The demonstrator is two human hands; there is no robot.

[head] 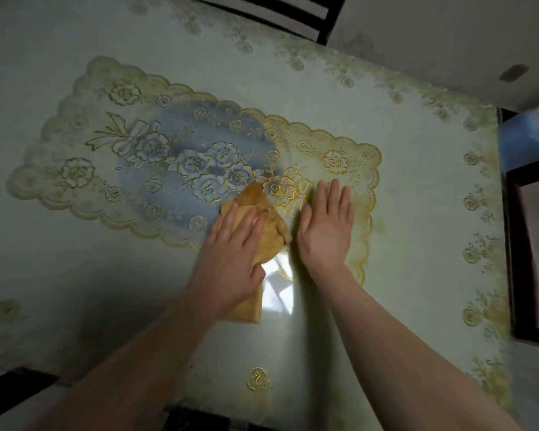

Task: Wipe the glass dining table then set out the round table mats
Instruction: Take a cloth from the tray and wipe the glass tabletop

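The glass dining table (402, 188) fills most of the head view, with a floral gold-patterned cloth showing under the glass. A crumpled yellow-orange cloth (262, 209) lies on the glass near the middle. My left hand (234, 253) presses flat on that cloth with straight fingers. My right hand (327, 225) rests flat on the glass just right of the cloth, fingers straight and spread. No round table mats are visible.
A dark chair back (262, 10) stands at the table's far edge. A dark-framed piece of furniture (523, 250) sits beyond the right edge. The table's near edge runs along the bottom left. A bright reflection (277, 290) lies on the glass between my forearms.
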